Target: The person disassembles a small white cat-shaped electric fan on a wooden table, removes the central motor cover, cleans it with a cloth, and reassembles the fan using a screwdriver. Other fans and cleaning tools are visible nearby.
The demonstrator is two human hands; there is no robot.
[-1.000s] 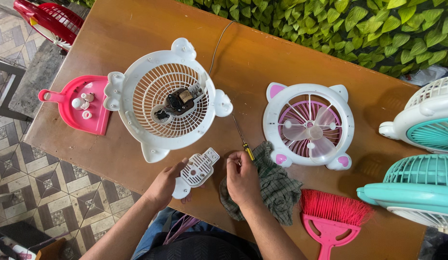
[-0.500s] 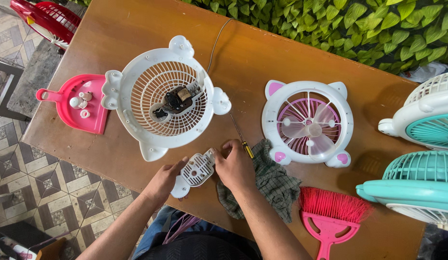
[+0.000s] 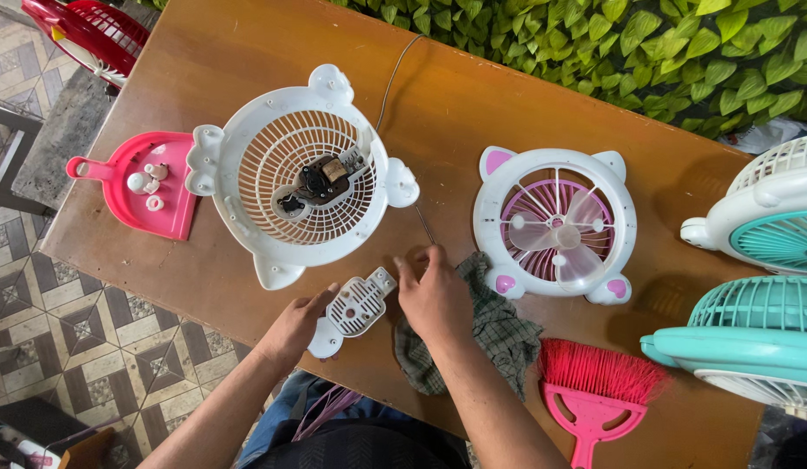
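partly hidden: left hand [image 3: 297,323] grips white vented cover [image 3: 357,304]; right hand [image 3: 435,291] grip unclear.

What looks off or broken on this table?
The white fan shell lies opened, its motor bare with no blades. Its vented cover piece lies loose by the left hand. Small parts sit in the pink dustpan.
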